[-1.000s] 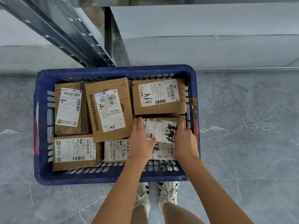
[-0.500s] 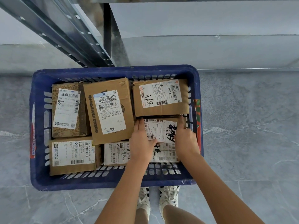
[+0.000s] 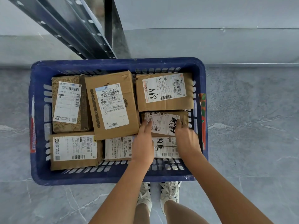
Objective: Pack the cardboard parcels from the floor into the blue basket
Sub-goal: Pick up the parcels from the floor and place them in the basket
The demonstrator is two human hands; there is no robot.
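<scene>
The blue basket stands on the grey floor in front of my feet, with several cardboard parcels lying flat inside. A small parcel marked A33 lies at the right, on top of a white-labelled parcel. My left hand touches its left edge with straight fingers. My right hand rests its fingertips on its right end. The A68 parcel lies behind it and the large A36 parcel to its left. Two more parcels fill the left side.
A dark metal shelf post rises just behind the basket, against a pale wall. Grey marbled floor tiles surround the basket. My shoes stand close to the basket's near wall.
Both hands have slid back toward me along the A33 parcel, from its sides to its near part. The parcel stays where it lay.
</scene>
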